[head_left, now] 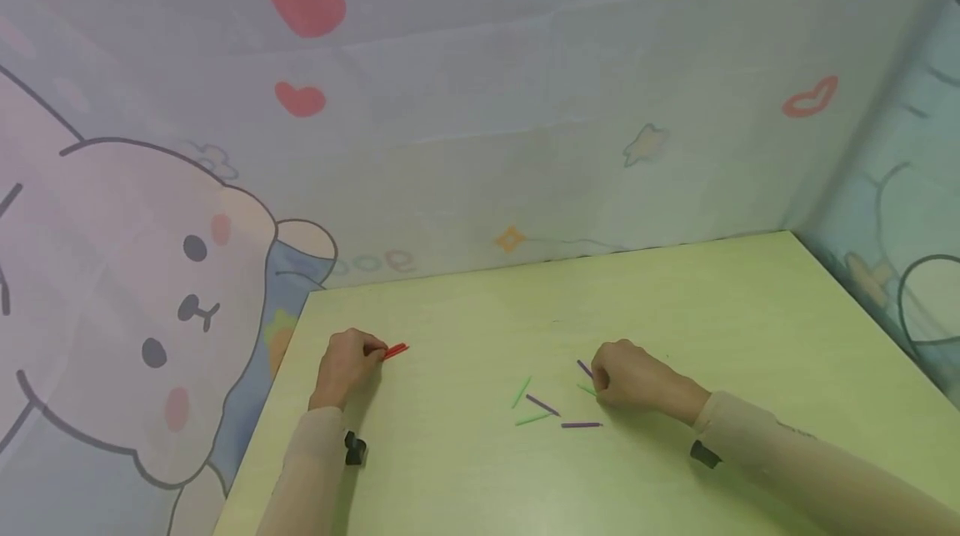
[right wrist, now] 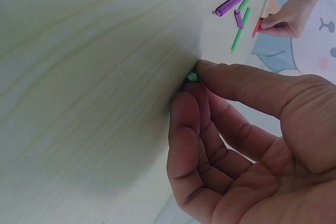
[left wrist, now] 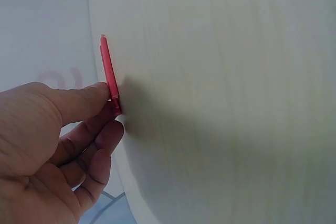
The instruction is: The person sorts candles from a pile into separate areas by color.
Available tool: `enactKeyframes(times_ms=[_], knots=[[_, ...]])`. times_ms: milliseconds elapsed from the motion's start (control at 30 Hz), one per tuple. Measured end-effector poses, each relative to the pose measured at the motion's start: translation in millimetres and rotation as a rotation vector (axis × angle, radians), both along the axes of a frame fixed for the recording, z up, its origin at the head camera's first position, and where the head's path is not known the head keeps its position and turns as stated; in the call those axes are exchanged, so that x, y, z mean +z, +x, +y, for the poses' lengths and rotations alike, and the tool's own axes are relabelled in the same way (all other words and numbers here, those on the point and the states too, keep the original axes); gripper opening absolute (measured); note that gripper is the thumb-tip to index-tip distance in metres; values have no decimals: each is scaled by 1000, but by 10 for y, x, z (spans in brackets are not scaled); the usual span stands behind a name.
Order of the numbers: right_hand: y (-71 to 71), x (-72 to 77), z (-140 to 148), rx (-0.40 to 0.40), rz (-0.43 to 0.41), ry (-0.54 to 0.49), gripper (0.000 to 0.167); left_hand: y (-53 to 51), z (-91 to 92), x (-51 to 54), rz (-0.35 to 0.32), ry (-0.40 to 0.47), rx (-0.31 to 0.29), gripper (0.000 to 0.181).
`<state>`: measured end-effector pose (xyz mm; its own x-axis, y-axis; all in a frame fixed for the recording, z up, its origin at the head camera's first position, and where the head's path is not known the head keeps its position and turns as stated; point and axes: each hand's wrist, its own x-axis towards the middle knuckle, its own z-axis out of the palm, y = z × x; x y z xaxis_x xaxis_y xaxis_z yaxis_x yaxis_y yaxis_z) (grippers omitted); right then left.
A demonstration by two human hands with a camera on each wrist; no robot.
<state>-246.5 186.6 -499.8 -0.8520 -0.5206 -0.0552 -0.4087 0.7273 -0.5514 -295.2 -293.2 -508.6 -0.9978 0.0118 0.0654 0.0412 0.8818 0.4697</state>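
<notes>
Loose purple sticks (head_left: 581, 425) and green sticks (head_left: 532, 418) lay on the table (head_left: 465, 486) near the right hand (head_left: 637, 378), whose fingers pinched one green stick (right wrist: 193, 77). Slightly farther, leftward, the left hand (head_left: 348, 365) had its fingers gripping red sticks (head_left: 396, 351). Hearts (head_left: 307, 7) marked the wall (head_left: 465, 94) beyond.

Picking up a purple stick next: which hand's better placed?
Probably the right hand: it's close to the purple sticks, though it pinches a green stick and would likely need to let go first. The left hand is farther away, pinching red sticks.
</notes>
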Motion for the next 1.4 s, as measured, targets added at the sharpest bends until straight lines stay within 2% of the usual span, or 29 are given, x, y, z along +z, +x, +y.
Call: enactKeyframes(times_ms=[267, 500, 767, 967, 1067, 1133, 1300, 1400], knots=[[15, 28, -11, -14, -14, 6, 27, 6, 51, 31, 57, -14, -32, 11], [31, 50, 3, 6, 3, -9, 26, 16, 234, 113, 140, -2, -86, 12], [31, 51, 5, 15, 16, -15, 27, 123, 660, 249, 194, 41, -175, 14], [8, 28, -2, 8, -1, -16, 28, 254, 1091, 340, 245, 49, -302, 14], [-6, 13, 2, 3, -7, -17, 28, 322, 1296, 367, 239, 48, -359, 15], [-10, 7, 4, 7, -6, -17, 27, 367, 1408, 362, 213, 43, -392, 16], [-7, 3, 7, 7, -17, -21, 27, 451, 1624, 274, 97, 58, -468, 19], [-6, 0, 8, 3, -23, -22, 27, 481, 1714, 204, 25, 82, -483, 25]])
